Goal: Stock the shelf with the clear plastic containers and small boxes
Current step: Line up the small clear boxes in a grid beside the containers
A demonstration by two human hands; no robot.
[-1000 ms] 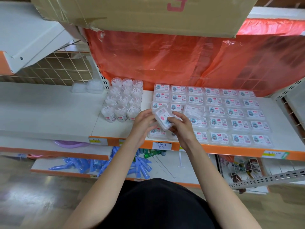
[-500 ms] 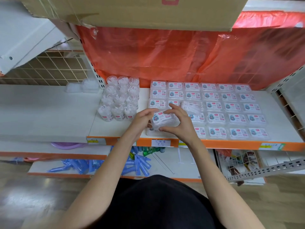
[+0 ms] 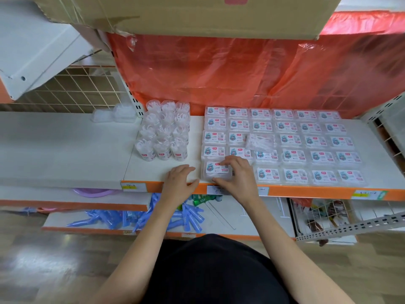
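Sitting at the frame's centre, the small box (image 3: pixel 215 171) lies at the front of the shelf (image 3: pixel 151 172); the right hand (image 3: pixel 236 175) pinches it, thumb in front, fingers on top; the left hand (image 3: pixel 178 182) rests spread on the shelf just beside it; clear plastic containers (image 3: pixel 164 132) stand further up and left.

- Large cardboard box (image 3: pixel 197 16) overhead, with tape across its left side.
- Crinkled red plastic sheet (image 3: pixel 219 69) hanging below it as a backdrop.
- Wire grid panel (image 3: pixel 83 88) to the left, behind a tilted white metal panel (image 3: pixel 37 51).
- Purple basin (image 3: pixel 92 191) tucked under the left board, only its rim showing.
- Heap of blue plastic pieces (image 3: pixel 140 218) on the lower shelf (image 3: pixel 252 218), near a few green items (image 3: pixel 202 197).
- Wire basket (image 3: pixel 324 213) of dark packets at lower right, behind a slanting perforated metal rail (image 3: pixel 355 224).
- Glossy wooden floor (image 3: pixel 43 260).
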